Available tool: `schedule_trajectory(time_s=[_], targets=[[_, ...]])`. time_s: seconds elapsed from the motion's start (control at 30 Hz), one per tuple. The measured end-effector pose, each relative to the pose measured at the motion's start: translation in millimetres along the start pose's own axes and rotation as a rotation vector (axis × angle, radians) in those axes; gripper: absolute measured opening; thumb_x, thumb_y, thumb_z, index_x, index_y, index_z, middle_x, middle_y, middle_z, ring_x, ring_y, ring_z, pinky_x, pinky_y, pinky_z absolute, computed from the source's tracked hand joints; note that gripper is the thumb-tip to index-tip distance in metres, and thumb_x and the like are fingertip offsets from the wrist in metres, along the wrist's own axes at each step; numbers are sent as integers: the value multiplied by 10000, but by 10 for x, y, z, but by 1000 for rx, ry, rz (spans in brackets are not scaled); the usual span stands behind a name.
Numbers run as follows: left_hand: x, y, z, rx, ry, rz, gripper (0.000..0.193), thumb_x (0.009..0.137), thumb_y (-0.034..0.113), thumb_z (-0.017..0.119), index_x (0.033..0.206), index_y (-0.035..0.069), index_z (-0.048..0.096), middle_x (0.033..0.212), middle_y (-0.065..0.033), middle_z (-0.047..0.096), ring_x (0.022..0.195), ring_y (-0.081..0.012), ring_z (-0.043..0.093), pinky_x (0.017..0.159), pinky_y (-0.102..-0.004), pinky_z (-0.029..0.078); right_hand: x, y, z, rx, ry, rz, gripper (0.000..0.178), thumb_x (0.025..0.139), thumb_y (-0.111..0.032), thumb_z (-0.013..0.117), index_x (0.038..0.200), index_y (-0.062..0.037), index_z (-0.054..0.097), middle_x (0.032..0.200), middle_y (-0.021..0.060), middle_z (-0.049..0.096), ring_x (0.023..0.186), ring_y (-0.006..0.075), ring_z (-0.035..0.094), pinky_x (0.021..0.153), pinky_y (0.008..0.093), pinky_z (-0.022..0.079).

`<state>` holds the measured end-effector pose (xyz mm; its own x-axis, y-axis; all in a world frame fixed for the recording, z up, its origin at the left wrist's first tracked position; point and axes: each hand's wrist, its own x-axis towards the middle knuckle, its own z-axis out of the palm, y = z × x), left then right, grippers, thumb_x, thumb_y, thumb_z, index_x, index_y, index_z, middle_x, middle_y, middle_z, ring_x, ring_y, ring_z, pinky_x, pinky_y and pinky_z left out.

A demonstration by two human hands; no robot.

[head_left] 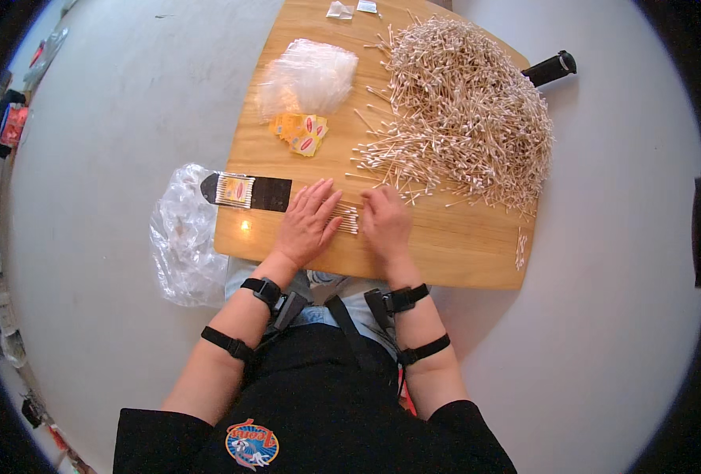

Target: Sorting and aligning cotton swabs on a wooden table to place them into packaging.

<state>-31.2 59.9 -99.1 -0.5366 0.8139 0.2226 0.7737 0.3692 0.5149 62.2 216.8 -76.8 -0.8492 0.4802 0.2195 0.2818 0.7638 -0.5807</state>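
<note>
My left hand (306, 224) lies flat on the wooden table, its fingers stretched out over one end of a short row of cotton swabs (348, 220). The swabs' other ends stick out to its right, side by side. Just beyond them is my right hand (388, 223), with its fingers curled together near the row; what they hold, if anything, is hidden. Left of my left hand lies a black strip (271, 193). On its rounded left part sits a flat set of cotton swabs with a yellow card (240, 190) over them.
A large heap of loose cotton swabs (469, 110) covers the table's far right. Clear plastic bags (307, 75) and yellow cards (307, 134) lie at the far left. A few swabs (520, 248) rest near the right edge. A clear plastic bag (188, 237) hangs beside the left edge.
</note>
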Motion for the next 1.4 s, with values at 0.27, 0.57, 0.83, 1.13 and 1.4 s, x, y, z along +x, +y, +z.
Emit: schedule_trajectory(time_s=[0.27,0.57,0.83,1.13,1.4], targets=[[-2,-5,11,-24,26,-6,371,946,313,578,1214,58,600,1398,-145,512,1369,-300,423,1157,-444,298,-123,564,-436,-136,100,87,248,794,-2,644,995,-141,685,987,101,584,886,323,605,742,427,503],[5,-10,-9,-124,61,-9,311,932,239,596,1167,36,589,1366,-170,525,1330,-330,454,1140,-457,330,-81,675,-545,-178,-10,-63,79,832,-84,675,886,-96,618,958,101,579,872,337,591,715,452,488],[-27,-9,-31,-244,118,-100,374,945,159,556,1290,18,518,1394,-195,502,1314,-357,463,1108,-443,378,66,157,-180,-136,-26,-206,58,832,-85,657,843,-80,600,887,109,570,843,330,599,696,448,494],[-42,-68,12,-445,232,-164,393,978,110,509,1342,-31,467,1423,-237,472,1298,-411,473,1106,-429,376,127,-25,28,52,-89,-107,79,897,-116,611,875,-43,633,897,118,591,846,337,597,725,430,495],[17,-72,248,-992,327,-381,511,1086,321,300,1443,-35,386,1501,-194,400,1418,-281,351,1182,-367,256,-225,157,134,639,69,202,256,1039,-196,465,1125,-19,627,1054,123,629,997,241,600,908,334,466]])
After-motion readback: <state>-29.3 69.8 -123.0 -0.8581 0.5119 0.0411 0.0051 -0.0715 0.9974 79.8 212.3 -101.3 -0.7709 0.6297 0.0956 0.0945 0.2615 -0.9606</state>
